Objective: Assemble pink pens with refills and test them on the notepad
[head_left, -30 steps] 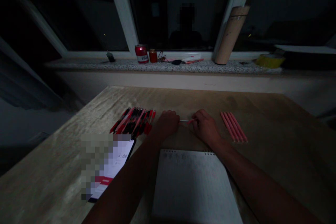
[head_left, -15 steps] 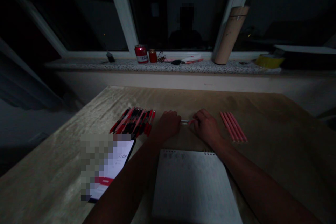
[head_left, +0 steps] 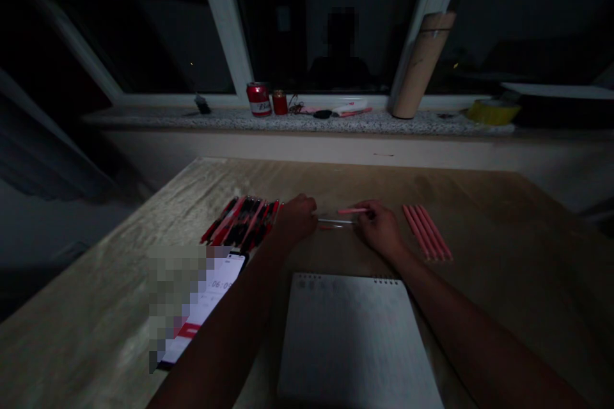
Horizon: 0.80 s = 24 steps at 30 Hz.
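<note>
My right hand (head_left: 381, 225) is closed on a short pink pen barrel (head_left: 352, 210), which sticks out to the left from its fingertips. Facing it across a small gap, my left hand (head_left: 300, 216) has its fingers curled in. A thin pale rod like a pen refill (head_left: 336, 222) spans the gap, its left end at my left fingers and its right end near my right fingers. Just below it shows another small slim piece (head_left: 332, 227), reddish at one end. My fingertips are dark, so the exact grips are partly hidden.
Red, black and pink pens (head_left: 242, 220) lie in a row at left. Several pink pen barrels (head_left: 426, 232) lie at right. A phone (head_left: 206, 307) and a spiral notebook (head_left: 357, 339) are nearer me. A can (head_left: 259, 100) and a tall tan cylinder (head_left: 423, 67) stand on the windowsill.
My left hand has moved a little left, and more of the thin rod shows between the hands. The pink barrel in my right hand now points left, above the rod.
</note>
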Motion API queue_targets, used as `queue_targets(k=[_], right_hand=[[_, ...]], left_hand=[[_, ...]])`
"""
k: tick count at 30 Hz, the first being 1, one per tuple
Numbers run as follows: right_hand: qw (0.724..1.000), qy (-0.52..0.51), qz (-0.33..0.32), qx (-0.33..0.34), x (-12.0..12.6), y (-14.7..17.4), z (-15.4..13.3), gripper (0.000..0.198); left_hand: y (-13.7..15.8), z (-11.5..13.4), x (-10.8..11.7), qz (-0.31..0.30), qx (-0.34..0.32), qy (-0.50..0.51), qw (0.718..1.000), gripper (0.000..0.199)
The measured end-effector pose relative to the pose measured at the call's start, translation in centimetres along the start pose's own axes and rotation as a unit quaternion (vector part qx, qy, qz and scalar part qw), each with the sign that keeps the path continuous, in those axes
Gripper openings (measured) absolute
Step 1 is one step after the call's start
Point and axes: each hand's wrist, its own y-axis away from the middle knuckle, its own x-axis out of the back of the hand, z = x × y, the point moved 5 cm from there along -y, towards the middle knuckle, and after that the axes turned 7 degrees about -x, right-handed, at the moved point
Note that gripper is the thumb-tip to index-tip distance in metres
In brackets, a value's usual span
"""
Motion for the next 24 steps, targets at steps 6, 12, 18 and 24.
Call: queue_targets(k=[6, 12, 18, 24], right_hand=[[0.995, 0.040, -0.070, 0.057, -1.2, -0.4, 0.3, 0.023], [0.991, 0.067, -0.076, 0.084, -1.4, -0.5, 0.6, 0.023], [0.991, 0.077, -0.076, 0.079, -1.6, -0.5, 0.8, 0.024], [0.992, 0.088, -0.054, 0.075, -1.2, -0.6, 0.5, 0.025]], left_hand=[[0.2, -1.0, -1.1, -0.043, 0.074, 0.007, 0.996, 0.025], [0.2, -0.6, -1.2, -0.041, 0.066, 0.031, 0.996, 0.026], [0.2, -0.1, -1.3, -0.040, 0.058, 0.049, 0.996, 0.026], [0.1, -0.2, -1.7, -0.040, 0.064, 0.054, 0.996, 0.026]])
